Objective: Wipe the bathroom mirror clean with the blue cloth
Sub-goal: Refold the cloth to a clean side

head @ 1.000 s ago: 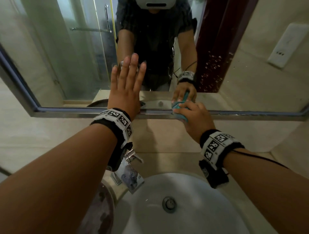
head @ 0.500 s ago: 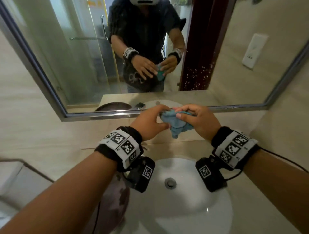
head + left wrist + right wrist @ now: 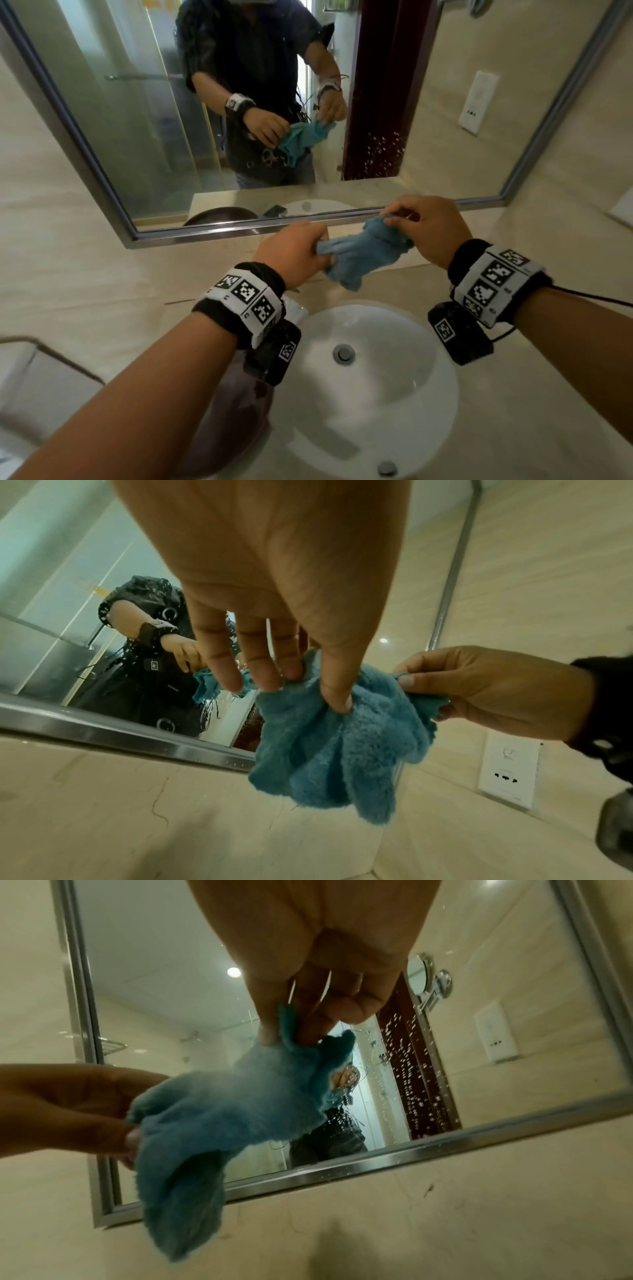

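Observation:
The blue cloth (image 3: pixel 363 251) hangs bunched between both hands, above the back of the basin and below the mirror's lower frame. My left hand (image 3: pixel 297 256) pinches its left end; in the left wrist view the thumb and fingers dig into the cloth (image 3: pixel 329 739). My right hand (image 3: pixel 423 229) pinches the right end, thumb and forefinger on a corner of the cloth (image 3: pixel 219 1118). The mirror (image 3: pixel 428 113) with its steel frame fills the wall ahead and neither hand touches it. Water specks show on the mirror glass (image 3: pixel 414 1074) over the reflected dark door.
A white basin (image 3: pixel 404 404) with a metal drain (image 3: pixel 343 353) lies under my wrists. A dark round object (image 3: pixel 233 425) sits at its left. A wall socket plate (image 3: pixel 508 767) is on the tiled wall to the right.
A second ago my left palm lay flat on the mirror and my right hand held the cloth at its lower frame. Both hands have come off the glass and now stretch the cloth between them.

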`<state>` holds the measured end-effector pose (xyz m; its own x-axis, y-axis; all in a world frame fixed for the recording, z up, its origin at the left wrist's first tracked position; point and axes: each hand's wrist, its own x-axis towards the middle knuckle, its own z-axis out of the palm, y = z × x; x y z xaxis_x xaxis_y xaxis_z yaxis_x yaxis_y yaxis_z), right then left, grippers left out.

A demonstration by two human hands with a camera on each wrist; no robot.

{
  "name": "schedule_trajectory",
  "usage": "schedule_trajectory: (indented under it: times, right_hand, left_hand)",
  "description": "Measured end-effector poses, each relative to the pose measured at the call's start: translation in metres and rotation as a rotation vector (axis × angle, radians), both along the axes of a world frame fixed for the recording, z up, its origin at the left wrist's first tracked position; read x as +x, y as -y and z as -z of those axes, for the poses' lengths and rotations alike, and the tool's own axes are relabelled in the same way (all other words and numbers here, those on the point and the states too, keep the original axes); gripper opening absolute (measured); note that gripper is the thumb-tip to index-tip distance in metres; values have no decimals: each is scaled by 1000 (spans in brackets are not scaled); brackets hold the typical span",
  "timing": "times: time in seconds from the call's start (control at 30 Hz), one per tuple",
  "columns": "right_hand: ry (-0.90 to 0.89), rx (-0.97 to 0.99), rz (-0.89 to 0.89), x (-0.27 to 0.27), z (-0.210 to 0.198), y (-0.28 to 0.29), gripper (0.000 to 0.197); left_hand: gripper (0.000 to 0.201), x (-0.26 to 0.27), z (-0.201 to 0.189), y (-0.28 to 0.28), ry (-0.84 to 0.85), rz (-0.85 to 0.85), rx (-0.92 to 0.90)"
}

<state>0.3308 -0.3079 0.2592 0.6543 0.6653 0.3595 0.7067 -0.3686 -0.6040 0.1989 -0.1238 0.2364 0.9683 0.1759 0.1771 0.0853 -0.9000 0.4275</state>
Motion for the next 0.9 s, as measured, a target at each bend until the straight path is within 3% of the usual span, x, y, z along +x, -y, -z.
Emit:
schedule_trajectory:
  times: [0.13,0.23,0.37,0.63,0.73,0.87,0.9]
  right_hand:
    - [69,-12,99,10,-8,9,9]
    - [80,16,121,24,-13,14,8]
    - [16,43,40,46,-17,18,5]
    - [-226,58,-296,84,-22,22,5]
    - [-254,46,-353,96,-22,24,5]
    - [-255,-9,-385,106,-22,23,7]
    - [-234,-33,-377,108,-21,22,6]
  left_hand:
    - [28,1,-5,-2,-9,14,32]
    - [28,7,-7,4,-112,55,80]
    - [22,17,-5,21,-268,83,-63]
    - [48,72,-13,63,7,-85,-251]
    - [40,91,-8,77,-6,-105,-267]
    - [9,98,-5,80,29,-161,-274]
    - [12,97,-6,80,31,-168,-289]
